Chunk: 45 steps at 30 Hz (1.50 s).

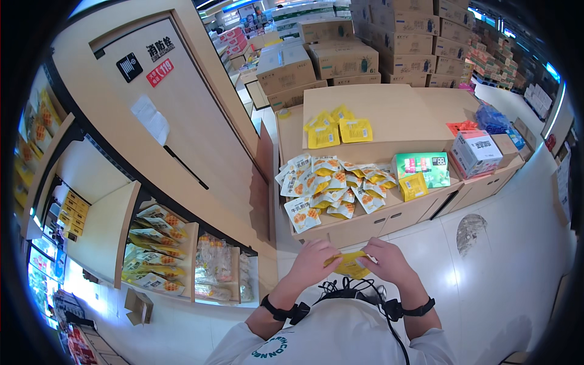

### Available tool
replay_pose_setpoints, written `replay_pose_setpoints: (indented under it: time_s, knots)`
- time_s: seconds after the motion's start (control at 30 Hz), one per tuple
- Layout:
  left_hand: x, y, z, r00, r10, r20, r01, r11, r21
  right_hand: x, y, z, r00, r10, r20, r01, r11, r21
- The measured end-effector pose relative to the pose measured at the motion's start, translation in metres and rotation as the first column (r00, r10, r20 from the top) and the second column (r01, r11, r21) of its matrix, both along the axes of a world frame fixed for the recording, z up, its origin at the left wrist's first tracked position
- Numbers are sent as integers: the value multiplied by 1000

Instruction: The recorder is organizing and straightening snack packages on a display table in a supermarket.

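Observation:
Close to my chest, my left hand point(315, 261) and my right hand point(385, 259) grip the two ends of a yellow snack packet point(352, 265). Beyond them, a heap of white and yellow waffle-snack packets point(333, 185) lies on the wooden counter's lower ledge. Several packets with their yellow sides up point(323, 132) rest on the raised part of the counter. One more yellow packet point(414, 187) leans against a green box point(422, 169) to the right of the heap.
On the left, shelf bins hold more waffle-snack packets point(157, 251) and clear-wrapped goods point(214, 264). An opened cardboard box point(138, 306) is on the floor. A white and pink carton point(477, 153) and a blue plastic bag point(492, 118) sit at the counter's right. Stacked cartons point(406, 41) stand behind.

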<state>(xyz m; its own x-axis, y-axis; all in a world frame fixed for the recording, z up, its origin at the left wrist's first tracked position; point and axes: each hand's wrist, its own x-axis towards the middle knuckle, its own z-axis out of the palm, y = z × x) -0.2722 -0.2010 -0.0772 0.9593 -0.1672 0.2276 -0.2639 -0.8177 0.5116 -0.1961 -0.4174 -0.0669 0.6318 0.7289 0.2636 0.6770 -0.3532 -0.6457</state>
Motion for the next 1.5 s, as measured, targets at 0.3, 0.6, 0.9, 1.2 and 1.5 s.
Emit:
replay_pose_setpoints:
  time_s: [0.3,0.6,0.9,1.2,1.5]
  knots:
    - [1,-90,17,983,-161,90,168,982,-87,-12,-99,2,995,-93,36,91,994,56]
    - [31,-208,50,946,-212,244,260,948,-185,3,-247,-72,786,-439,-436,606,688,400]
    - [22,-262,68,912,114,395,80,893,-444,21,-262,-81,521,458,-721,399,616,680]
    - [5,-265,52,950,276,144,-145,801,-581,32,-249,-88,324,504,-801,599,546,586]
    - [29,-258,28,941,318,114,-145,686,-713,32,-254,-99,397,412,-820,726,405,555]
